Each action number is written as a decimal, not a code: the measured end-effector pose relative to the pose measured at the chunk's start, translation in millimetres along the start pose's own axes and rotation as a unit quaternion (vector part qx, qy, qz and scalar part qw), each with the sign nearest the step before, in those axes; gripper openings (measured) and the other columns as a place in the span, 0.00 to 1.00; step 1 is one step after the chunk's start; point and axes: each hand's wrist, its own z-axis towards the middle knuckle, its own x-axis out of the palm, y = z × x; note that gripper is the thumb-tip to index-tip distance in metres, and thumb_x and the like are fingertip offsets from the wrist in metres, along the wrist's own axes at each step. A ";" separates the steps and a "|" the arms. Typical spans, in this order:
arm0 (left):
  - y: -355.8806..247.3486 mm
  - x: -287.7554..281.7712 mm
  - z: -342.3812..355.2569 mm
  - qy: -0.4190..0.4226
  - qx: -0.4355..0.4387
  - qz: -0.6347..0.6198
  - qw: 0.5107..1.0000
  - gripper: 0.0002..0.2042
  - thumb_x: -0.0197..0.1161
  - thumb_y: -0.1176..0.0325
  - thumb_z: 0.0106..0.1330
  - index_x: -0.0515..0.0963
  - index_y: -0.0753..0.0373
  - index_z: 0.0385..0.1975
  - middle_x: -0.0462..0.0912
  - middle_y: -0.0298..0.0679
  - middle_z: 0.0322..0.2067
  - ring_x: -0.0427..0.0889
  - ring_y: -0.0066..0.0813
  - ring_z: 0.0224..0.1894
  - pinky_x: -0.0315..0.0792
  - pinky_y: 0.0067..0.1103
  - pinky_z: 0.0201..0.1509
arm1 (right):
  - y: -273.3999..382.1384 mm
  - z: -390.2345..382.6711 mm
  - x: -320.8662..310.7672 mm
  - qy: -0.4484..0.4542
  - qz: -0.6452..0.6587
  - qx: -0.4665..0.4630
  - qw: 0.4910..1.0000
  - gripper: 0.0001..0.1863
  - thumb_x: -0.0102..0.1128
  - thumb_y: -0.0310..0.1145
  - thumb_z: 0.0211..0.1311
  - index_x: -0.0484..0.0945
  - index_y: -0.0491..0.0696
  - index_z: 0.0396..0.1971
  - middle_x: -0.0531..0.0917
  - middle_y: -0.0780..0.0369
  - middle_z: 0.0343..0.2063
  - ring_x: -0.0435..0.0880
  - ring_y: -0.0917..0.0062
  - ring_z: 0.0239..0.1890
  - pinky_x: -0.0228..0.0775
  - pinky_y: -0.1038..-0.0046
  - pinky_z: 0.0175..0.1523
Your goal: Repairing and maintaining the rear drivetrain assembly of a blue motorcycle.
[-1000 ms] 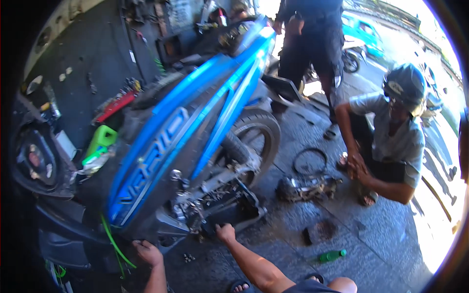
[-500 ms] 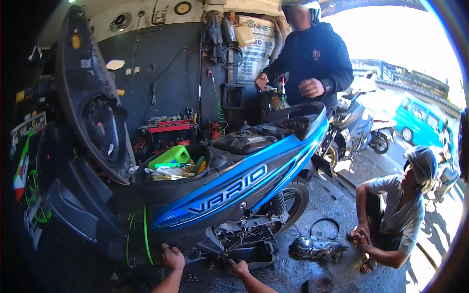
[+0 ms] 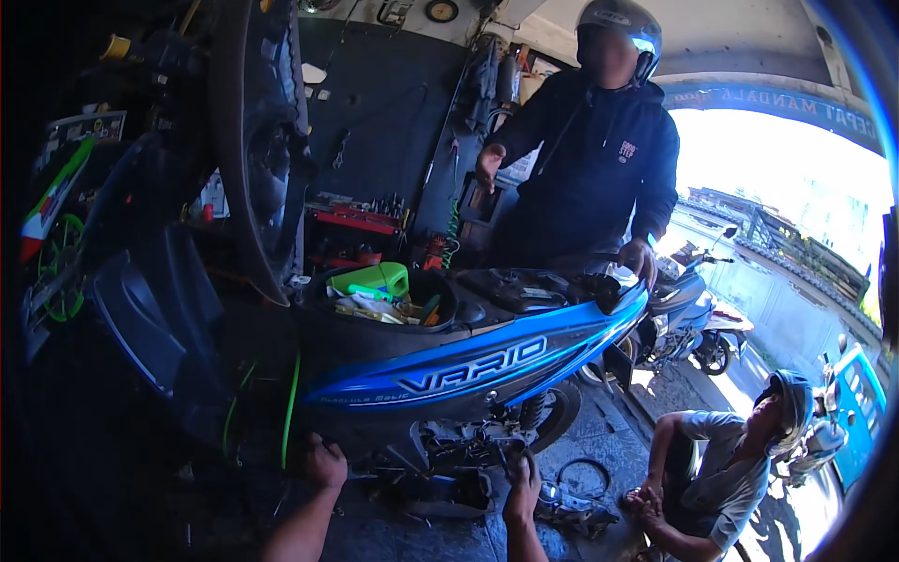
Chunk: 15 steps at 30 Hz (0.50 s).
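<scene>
- Rocking looks the likeliest trouble: a standing person's hand [image 3: 640, 262] lies at the scooter's [image 3: 449, 375] tail, and a push there could shift the bared workings [image 3: 459, 436] against the right hand [image 3: 523, 485]
- That right hand, beside the scooter's low workings, has curled fingers, seemingly round something dark; I cannot tell what, and a weak hold could drop it
- The left hand [image 3: 325, 462], at the scooter's lower front, is bent at the fingers; whether it grips anything, shadow hides
- Green cables [image 3: 291, 412] hang near it at the scooter's front and could snag a wrist
- The bin [image 3: 450, 302] in the scooter's top holds a green jug [image 3: 379, 279] and jumbled smaller things; a hard tilt could spill them
- The tray [image 3: 445, 510], on the ground below the scooter's workings, lies open, its inside too dark to read; a careless forearm could tip it
- Behind the scooter, a red rack [image 3: 354, 221] carries tools
</scene>
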 end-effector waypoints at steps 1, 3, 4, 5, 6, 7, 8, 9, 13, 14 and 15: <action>-0.5 0.4 1.7 0.001 0.004 -0.003 1.000 0.14 0.57 0.66 0.52 0.72 0.64 0.37 0.79 0.55 0.34 0.79 0.56 0.38 0.71 0.43 0.43 | 39.0 -1.7 17.7 0.029 0.007 -0.035 0.999 0.28 0.45 0.53 0.67 0.69 0.45 0.56 0.76 0.61 0.44 0.73 0.76 0.46 0.64 0.72 0.51; -0.7 1.0 3.7 -0.002 0.010 -0.006 1.000 0.14 0.57 0.66 0.52 0.72 0.65 0.37 0.79 0.55 0.34 0.79 0.56 0.39 0.71 0.43 0.44 | 59.8 17.7 28.0 0.102 -0.002 -0.058 0.993 0.32 0.42 0.56 0.68 0.65 0.46 0.61 0.72 0.58 0.53 0.70 0.72 0.55 0.58 0.68 0.60; 0.3 0.8 2.3 -0.017 0.022 -0.005 1.000 0.14 0.57 0.66 0.54 0.72 0.64 0.39 0.79 0.56 0.32 0.79 0.57 0.37 0.72 0.43 0.42 | 71.7 25.4 37.6 0.105 -0.001 -0.057 0.993 0.32 0.42 0.56 0.68 0.65 0.46 0.61 0.72 0.58 0.53 0.70 0.72 0.55 0.58 0.68 0.60; -0.5 1.1 1.3 -0.032 0.035 -0.005 0.999 0.14 0.56 0.66 0.55 0.72 0.64 0.40 0.79 0.56 0.30 0.79 0.57 0.35 0.72 0.43 0.40 | 93.3 31.8 49.7 0.118 0.004 -0.052 0.992 0.35 0.42 0.57 0.67 0.60 0.45 0.63 0.68 0.56 0.57 0.66 0.69 0.59 0.55 0.67 0.62; -1.4 0.3 1.5 -0.035 0.035 -0.005 0.999 0.14 0.56 0.66 0.55 0.72 0.64 0.40 0.79 0.56 0.30 0.79 0.57 0.35 0.72 0.43 0.40 | 117.8 37.2 62.4 0.132 0.008 -0.047 0.990 0.38 0.42 0.58 0.67 0.55 0.44 0.65 0.64 0.53 0.60 0.62 0.66 0.62 0.52 0.66 0.65; -2.5 -0.8 2.5 0.001 0.013 -0.011 1.000 0.14 0.56 0.65 0.54 0.72 0.65 0.39 0.79 0.57 0.32 0.79 0.57 0.37 0.72 0.43 0.44 | 141.7 41.7 74.1 0.145 0.013 -0.043 0.988 0.41 0.42 0.59 0.66 0.49 0.43 0.67 0.60 0.51 0.64 0.58 0.64 0.66 0.48 0.65 0.67; -3.9 -2.0 2.8 0.037 -0.009 -0.018 0.999 0.15 0.57 0.65 0.54 0.72 0.65 0.39 0.79 0.57 0.33 0.79 0.57 0.40 0.72 0.42 0.48 | 161.6 44.8 83.3 0.158 0.018 -0.039 0.987 0.45 0.42 0.61 0.66 0.44 0.41 0.69 0.56 0.49 0.67 0.54 0.61 0.70 0.45 0.65 0.70; -4.0 -4.2 2.3 0.033 -0.010 -0.017 0.999 0.15 0.57 0.65 0.54 0.72 0.65 0.39 0.79 0.57 0.33 0.79 0.57 0.40 0.72 0.42 0.48 | 177.0 47.4 92.0 0.161 0.021 -0.040 0.986 0.45 0.42 0.61 0.66 0.44 0.41 0.69 0.56 0.49 0.67 0.54 0.61 0.70 0.45 0.65 0.70; -6.2 -9.2 2.4 0.061 -0.021 -0.038 0.997 0.15 0.55 0.65 0.55 0.71 0.65 0.41 0.79 0.57 0.32 0.80 0.57 0.37 0.73 0.42 0.46 | 231.5 56.4 113.3 0.213 -0.018 -0.132 0.968 0.46 0.44 0.59 0.66 0.45 0.37 0.68 0.58 0.46 0.66 0.53 0.60 0.70 0.43 0.68 0.71; -7.7 -9.8 0.4 0.059 -0.015 -0.047 0.997 0.16 0.55 0.65 0.55 0.71 0.65 0.42 0.80 0.57 0.32 0.80 0.57 0.36 0.73 0.42 0.45 | 241.3 58.3 116.6 0.223 -0.029 -0.153 0.962 0.46 0.44 0.59 0.66 0.45 0.36 0.68 0.58 0.45 0.65 0.53 0.60 0.70 0.42 0.68 0.71; -10.6 -14.5 -0.5 0.060 -0.015 -0.045 0.997 0.16 0.55 0.65 0.55 0.71 0.65 0.42 0.80 0.57 0.32 0.80 0.57 0.36 0.73 0.42 0.45 | 244.9 62.4 124.0 0.224 -0.030 -0.151 0.962 0.46 0.44 0.59 0.66 0.45 0.36 0.68 0.58 0.45 0.65 0.53 0.60 0.70 0.42 0.68 0.71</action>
